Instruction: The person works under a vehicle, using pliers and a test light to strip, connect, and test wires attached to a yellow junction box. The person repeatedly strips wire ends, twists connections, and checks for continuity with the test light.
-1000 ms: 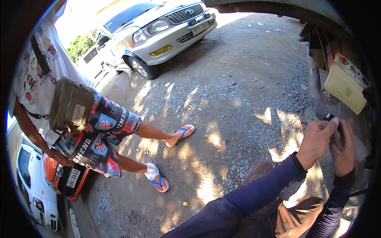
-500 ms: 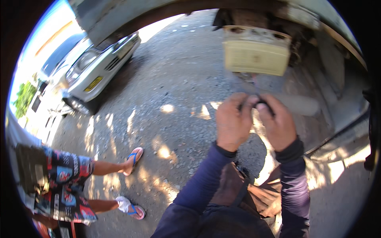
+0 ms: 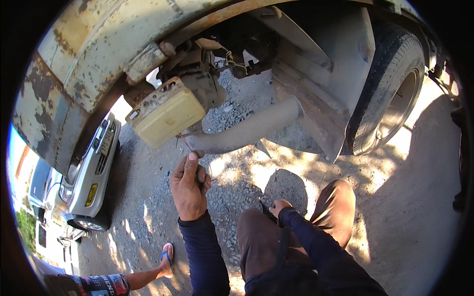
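Observation:
My left hand [image 3: 189, 185] is raised with thumb and fingers pinched on a thin wire [image 3: 186, 142]. The wire comes from beneath a yellowish plastic box [image 3: 170, 117], and a short thin end curls out by my fingers. That box hangs tilted under the rusty vehicle body, just above the hand. Lower down, between my knees, my right hand [image 3: 280, 207] is closed around a dark object [image 3: 266, 211]. Only part of that object shows, so its kind is unclear.
A thick grey pipe [image 3: 252, 129] runs beside my left hand toward metal plates and a large tyre [image 3: 387, 93]. The rusty body panel [image 3: 94, 59] overhangs above. A white vehicle [image 3: 91, 177] stands at left. Another person's leg [image 3: 148, 276] is at lower left on the gravel.
The view has turned right, bringing the tyre in. My hands, together around a small dark thing before, are now apart: the left at the wire, the right lowered between my knees.

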Tool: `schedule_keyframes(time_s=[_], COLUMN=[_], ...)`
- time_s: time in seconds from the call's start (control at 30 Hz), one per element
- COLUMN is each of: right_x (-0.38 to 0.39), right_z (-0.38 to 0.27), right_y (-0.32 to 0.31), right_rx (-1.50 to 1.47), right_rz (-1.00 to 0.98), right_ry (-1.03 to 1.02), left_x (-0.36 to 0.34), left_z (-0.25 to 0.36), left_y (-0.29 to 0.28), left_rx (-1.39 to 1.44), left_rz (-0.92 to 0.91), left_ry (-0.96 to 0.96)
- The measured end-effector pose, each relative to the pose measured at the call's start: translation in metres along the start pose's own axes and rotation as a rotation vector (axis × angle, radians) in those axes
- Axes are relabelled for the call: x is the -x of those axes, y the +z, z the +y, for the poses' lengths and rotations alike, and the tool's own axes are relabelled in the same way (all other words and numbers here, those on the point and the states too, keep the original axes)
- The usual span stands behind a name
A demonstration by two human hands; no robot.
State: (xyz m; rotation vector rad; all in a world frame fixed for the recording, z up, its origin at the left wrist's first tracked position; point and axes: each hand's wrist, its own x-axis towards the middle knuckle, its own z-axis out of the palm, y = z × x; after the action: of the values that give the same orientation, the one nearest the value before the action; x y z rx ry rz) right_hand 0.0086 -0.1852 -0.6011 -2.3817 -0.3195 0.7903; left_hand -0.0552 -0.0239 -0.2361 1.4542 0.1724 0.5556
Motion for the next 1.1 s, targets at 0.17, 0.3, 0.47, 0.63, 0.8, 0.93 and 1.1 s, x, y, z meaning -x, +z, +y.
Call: schedule_keyframes(time_s=[0.17, 0.3, 0.47, 0.63, 0.8, 0.93, 1.1], right_x=[0.000, 0.012, 0.038, 0.073, 0.103, 0.131, 0.170], right_z=[0.026, 0.021, 0.002, -0.001, -0.002, -0.018, -0.063], right_y=[0.061, 0.026, -0.042, -0.086, -0.120, -0.154, -0.205], right_rx=[-0.149, -0.251, -0.302, -0.413, -0.339, -0.306, -0.410], right_rz=[0.109, 0.091, 0.217, 0.201, 0.256, 0.366, 0.384], right_ry=[0.095, 0.015, -0.214, -0.345, -0.489, -0.653, -0.918], left_x=[0.020, 0.081, 0.116, 0.146, 0.153, 0.178, 0.190], left_z=[0.003, 0.030, 0.060, 0.055, 0.067, 0.087, 0.102], left_y=[-0.005, -0.006, 0.044, 0.110, 0.120, 0.140, 0.163], left_rx=[-0.434, -0.700, -0.072, 0.239, 0.160, 0.320, 0.310], left_rz=[0.150, 0.141, -1.660, -1.888, -0.988, -0.382, -0.432], left_ry=[0.151, 0.427, 0.291, 0.545, 0.884, 0.874, 0.722])
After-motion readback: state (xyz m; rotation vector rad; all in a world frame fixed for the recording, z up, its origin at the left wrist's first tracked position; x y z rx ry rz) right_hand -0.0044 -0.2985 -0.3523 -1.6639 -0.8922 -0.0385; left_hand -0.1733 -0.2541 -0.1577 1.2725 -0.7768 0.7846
